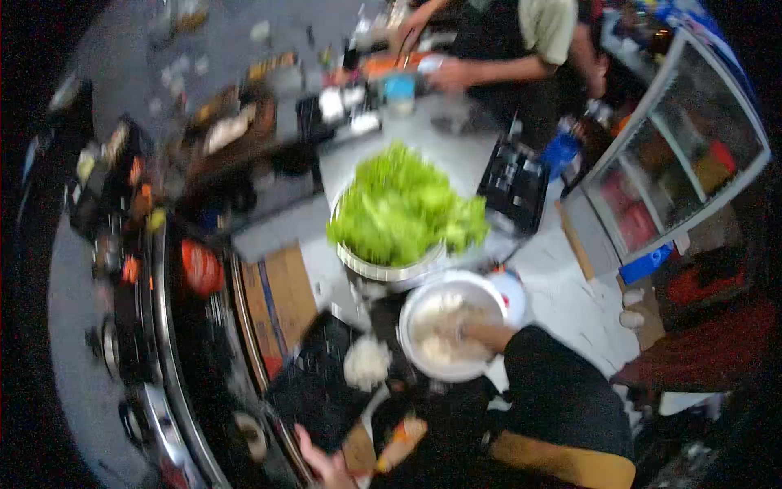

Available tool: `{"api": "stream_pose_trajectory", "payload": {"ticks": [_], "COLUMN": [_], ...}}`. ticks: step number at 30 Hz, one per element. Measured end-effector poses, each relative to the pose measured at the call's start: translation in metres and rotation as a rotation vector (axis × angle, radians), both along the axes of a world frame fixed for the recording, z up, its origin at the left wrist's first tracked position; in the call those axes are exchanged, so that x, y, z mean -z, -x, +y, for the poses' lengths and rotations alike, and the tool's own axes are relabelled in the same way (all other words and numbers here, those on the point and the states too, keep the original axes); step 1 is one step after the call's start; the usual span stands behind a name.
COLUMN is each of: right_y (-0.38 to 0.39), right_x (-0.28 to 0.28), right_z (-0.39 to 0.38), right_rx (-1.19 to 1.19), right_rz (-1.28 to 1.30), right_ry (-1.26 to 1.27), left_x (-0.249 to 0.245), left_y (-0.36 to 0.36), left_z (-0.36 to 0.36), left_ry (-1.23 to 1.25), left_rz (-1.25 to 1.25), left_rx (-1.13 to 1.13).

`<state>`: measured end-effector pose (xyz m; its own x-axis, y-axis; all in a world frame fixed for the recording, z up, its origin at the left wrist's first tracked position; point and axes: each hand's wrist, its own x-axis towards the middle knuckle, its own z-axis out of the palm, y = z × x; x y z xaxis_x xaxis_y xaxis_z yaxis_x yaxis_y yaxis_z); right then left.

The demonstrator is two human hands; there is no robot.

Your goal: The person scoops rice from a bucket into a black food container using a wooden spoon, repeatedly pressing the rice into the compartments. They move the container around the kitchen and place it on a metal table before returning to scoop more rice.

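My right hand (471,328) reaches down into a white bucket (407,346) holding a pale, lumpy mass (436,342). Its fingers are blurred and partly sunk in that mass, so their grip is hidden. At the bottom of the view, my left hand (324,466) is at the lower edge of a black tray (314,399), its fingers curled against the rim. A white, rice-like clump (366,363) lies at the tray's right side. Beyond the bucket, a large heap of green lettuce (403,204) fills a round pale basin (371,267).
A glass-fronted case (684,138) stands at the right. Another black tray (515,183) lies beside the lettuce. Cardboard (281,297) and a metal rail (167,326) are on the left. Across the table, another person's hand (456,75) is near a blue container (399,88).
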<state>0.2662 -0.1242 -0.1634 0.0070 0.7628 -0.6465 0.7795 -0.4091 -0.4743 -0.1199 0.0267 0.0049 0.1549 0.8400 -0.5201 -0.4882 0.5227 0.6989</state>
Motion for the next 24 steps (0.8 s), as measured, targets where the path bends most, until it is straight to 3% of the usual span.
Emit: {"api": "stream_pose_trajectory", "payload": {"ticks": [1, 3, 5, 7, 9, 10, 15, 19, 21, 24], "right_y": [-0.008, -0.021, -0.029, -0.038, -0.032, -0.029, 0.023, 0.065, 0.077, 0.084], "right_x": [-0.014, -0.043, -0.086, -0.111, -0.183, -0.199, -0.246, -0.232, -0.215, -0.235], "right_z": [0.004, 0.005, -0.001, -0.018, -0.028, -0.031, -0.007, 0.025, 0.017, 0.009], "right_rx": [0.010, 0.052, 0.153, 0.209, 0.519, 0.514, 0.294, 0.054, 0.011, 0.038], "right_rz": [0.043, 0.166, 0.331, 0.478, 0.645, 0.648, 0.318, -0.055, -0.081, 0.001], "right_ry": [-0.029, -0.048, -0.045, -0.286, -0.237, -0.225, -0.647, -0.911, -0.825, -0.752], "left_x": [-0.021, -0.016, -0.015, -0.008, -0.012, -0.013, -0.014, -0.002, -0.008, -0.013], "left_y": [-0.020, -0.028, -0.042, -0.055, -0.076, -0.084, -0.113, -0.114, -0.116, -0.115], "left_z": [-0.004, -0.003, -0.006, -0.004, -0.007, -0.009, -0.020, -0.029, -0.034, -0.036], "left_ry": [-0.022, 0.000, -0.007, 0.005, -0.014, 0.013, 0.125, 0.154, 0.114, 0.075], "left_rz": [-0.032, 0.038, -0.070, -0.008, -0.017, -0.013, -0.063, -0.128, -0.080, -0.025], "left_rx": [0.072, 0.105, 0.131, 0.126, 0.174, 0.193, 0.318, 0.367, 0.357, 0.335]}}
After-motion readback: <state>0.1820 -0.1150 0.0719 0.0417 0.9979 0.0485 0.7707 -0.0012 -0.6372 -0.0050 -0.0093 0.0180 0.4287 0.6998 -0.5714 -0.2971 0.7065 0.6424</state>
